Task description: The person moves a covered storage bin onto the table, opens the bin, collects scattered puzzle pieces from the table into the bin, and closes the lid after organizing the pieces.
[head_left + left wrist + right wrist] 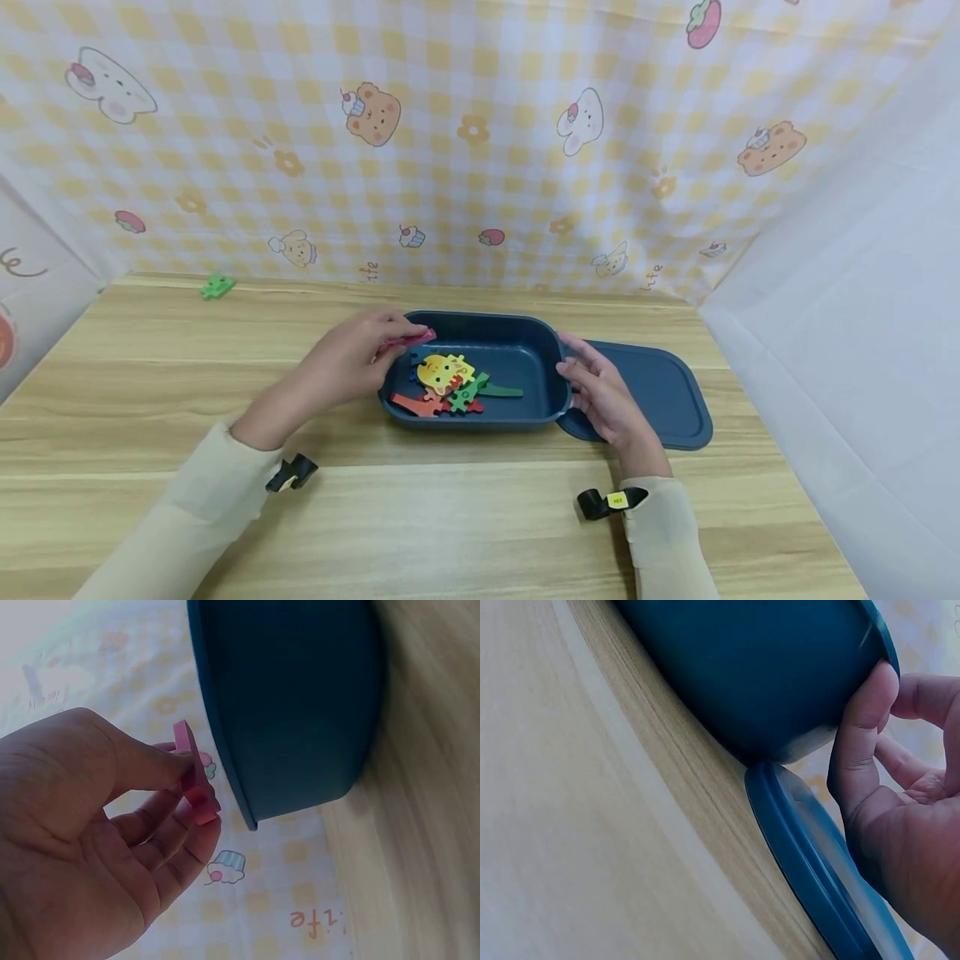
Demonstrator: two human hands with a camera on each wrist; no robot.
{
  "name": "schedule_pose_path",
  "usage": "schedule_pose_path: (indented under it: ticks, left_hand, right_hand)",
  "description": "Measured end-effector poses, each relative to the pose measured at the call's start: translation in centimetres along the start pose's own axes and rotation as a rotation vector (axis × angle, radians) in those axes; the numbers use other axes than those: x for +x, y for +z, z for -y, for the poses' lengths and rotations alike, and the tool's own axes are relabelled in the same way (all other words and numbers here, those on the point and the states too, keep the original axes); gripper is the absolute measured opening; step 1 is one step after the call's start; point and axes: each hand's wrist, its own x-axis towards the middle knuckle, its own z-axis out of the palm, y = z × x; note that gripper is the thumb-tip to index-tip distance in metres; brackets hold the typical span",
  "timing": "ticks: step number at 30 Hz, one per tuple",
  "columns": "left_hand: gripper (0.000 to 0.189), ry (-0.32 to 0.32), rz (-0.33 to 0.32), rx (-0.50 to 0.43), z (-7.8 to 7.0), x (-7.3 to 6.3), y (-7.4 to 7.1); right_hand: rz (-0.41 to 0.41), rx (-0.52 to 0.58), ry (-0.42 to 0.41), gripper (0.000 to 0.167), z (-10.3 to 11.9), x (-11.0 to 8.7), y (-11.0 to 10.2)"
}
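Note:
Between thumb and fingers, my left hand [358,350] pinches a pink puzzle piece [196,780] at the left end of a dark blue box [480,423]. The piece is close to the box's rim, seen edge-on in the left wrist view. Inside the box, towards its left, lie a yellow animal-face puzzle piece [435,372], an orange piece [420,406], green pieces [467,392] and some red ones partly covered. My right hand [600,392] holds the box's right end, its thumb at the rim in the right wrist view [874,697].
A dark blue lid [660,396] lies on the wooden table [420,517] to the right, its near end close against the box. One green puzzle piece [217,287] sits at the table's far left edge. Behind stands a yellow checked cloth [480,175], with a white cloth [847,333] at the right.

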Motion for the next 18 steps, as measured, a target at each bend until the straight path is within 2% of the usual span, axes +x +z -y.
schedule_pose_path:
  ticks: [5,18]
  left_hand:
    - [0.039,0.041,0.021,-0.016,-0.3,0.1,0.5]
    - [0.035,0.089,0.028,-0.016,-0.5,0.1,1.5]
  right_hand:
    - [0.006,0.006,-0.002,0.064,0.0,0.0,0.0]
    - [-0.006,-0.007,-0.003,0.064,-0.1,0.0,-0.1]
